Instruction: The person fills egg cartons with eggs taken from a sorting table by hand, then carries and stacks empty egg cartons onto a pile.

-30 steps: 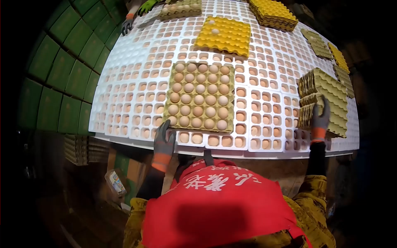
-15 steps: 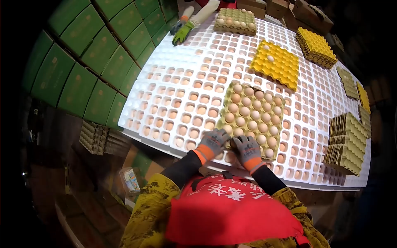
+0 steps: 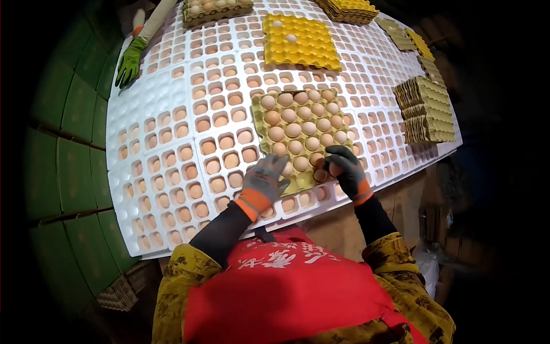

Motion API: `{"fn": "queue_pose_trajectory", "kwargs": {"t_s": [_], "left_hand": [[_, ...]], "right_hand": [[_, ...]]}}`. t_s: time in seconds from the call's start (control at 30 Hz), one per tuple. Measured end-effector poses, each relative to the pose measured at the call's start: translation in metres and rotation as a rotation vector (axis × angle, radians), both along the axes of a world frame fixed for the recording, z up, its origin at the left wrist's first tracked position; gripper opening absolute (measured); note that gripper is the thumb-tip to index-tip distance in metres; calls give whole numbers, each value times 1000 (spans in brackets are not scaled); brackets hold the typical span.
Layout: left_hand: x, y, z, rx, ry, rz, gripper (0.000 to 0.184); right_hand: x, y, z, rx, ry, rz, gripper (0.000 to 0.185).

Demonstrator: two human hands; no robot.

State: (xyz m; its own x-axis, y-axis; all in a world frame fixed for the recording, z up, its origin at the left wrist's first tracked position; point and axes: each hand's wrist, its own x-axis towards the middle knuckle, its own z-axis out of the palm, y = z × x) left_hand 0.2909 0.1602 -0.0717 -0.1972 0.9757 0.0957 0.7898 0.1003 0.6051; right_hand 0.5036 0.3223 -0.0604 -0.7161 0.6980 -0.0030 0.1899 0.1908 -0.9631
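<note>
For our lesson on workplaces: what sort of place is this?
Probably an egg-packing room: an egg tray full of eggs, white foam trays with eggs in their pockets, and green cartons stacked alongside.

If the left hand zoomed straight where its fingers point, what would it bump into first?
Probably the eggs just past the fingertips of the left hand, in the tray. It might skim over them, as its height is hard to tell.

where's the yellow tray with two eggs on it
In the head view, the yellow tray is at top centre, on the white trays, just beyond the olive egg tray and left of the yellow stack.
</note>
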Motion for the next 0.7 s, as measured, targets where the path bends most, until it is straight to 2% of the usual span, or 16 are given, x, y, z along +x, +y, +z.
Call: {"fn": "queue_pose_trajectory", "kwargs": {"t_s": [0.03,0.1,0.13,0.2,0.23,0.3,0.33,0.4,0.43,0.47,0.5,0.53,0.57,0.63,0.67,0.7], "left_hand": [[3,13,5,-235,228,-138,59],[9,25,-11,-230,327,-224,57],[9,29,-21,-185,298,-204,54],[3,33,-30,-97,252,-156,50],[-2,31,-34,-100,-136,-57,48],[-16,22,-21,-87,-912,155,45],[-31,12,-7,-129,-1427,198,46],[-42,-1,6,92,-1577,241,48],[-48,-1,2,105,-1529,250,48],[-53,-2,-2,117,-1481,260,49],[-59,8,3,-80,-1321,318,50],[-53,17,2,13,-739,271,52],[-42,30,-4,85,-153,219,53],[-25,47,-25,-24,331,163,44],[-15,54,-38,-47,416,174,36],[-6,61,-44,-71,504,191,29]], "right_hand": [[-14,-4,18,-223,-306,-25,38],[-37,-17,14,654,-540,205,38],[-45,-21,10,844,-690,298,40],[-50,-19,-1,810,-754,303,39],[-52,-17,-4,794,-783,305,39],[-37,-6,10,451,-380,219,47],[-25,-4,9,74,-246,80,47],[-12,7,20,-509,103,-41,44],[-10,5,31,-637,231,-77,40],[-4,23,14,-78,153,117,39],[-13,31,15,-237,73,117,35],[-22,38,17,-391,-10,107,31],[-34,47,12,29,-65,256,31],[-58,44,17,697,-371,338,32],[-70,42,16,807,-596,417,25],[-76,38,8,987,-593,406,19]]}}
